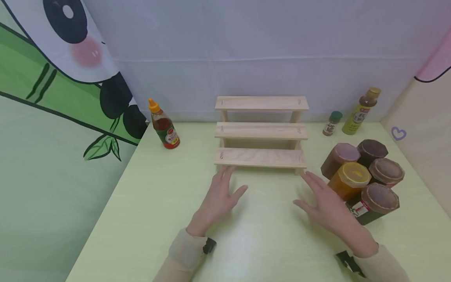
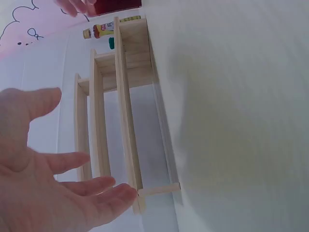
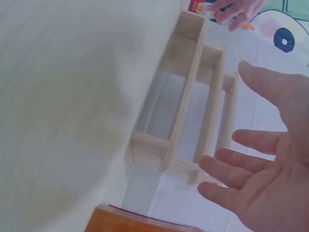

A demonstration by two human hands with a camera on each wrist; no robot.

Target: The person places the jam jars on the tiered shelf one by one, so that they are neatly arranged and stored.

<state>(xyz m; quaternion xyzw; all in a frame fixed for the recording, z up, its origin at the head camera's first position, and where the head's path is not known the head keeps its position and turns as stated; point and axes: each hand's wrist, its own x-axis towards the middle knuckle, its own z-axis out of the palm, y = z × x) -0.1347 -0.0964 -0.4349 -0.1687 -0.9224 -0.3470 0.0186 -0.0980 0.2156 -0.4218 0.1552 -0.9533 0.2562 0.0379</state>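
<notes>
A pale, bare-wood three-step rack (image 1: 260,131) stands at the back middle of the light green table (image 1: 148,203), its shelves holding nothing; the left hand (image 1: 220,196) and right hand (image 1: 325,205) hover just before its lowest step, fingers spread wide, gripping nothing.

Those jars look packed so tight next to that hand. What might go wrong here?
Two risks, as a guess. The right hand is open close beside the cluster of jars, which lean and touch, so a sideways brush could roll or topple several. The wooden stepped rack looks light and stands free in front of both hands; a nudge from the left hand could slide it back.
</notes>
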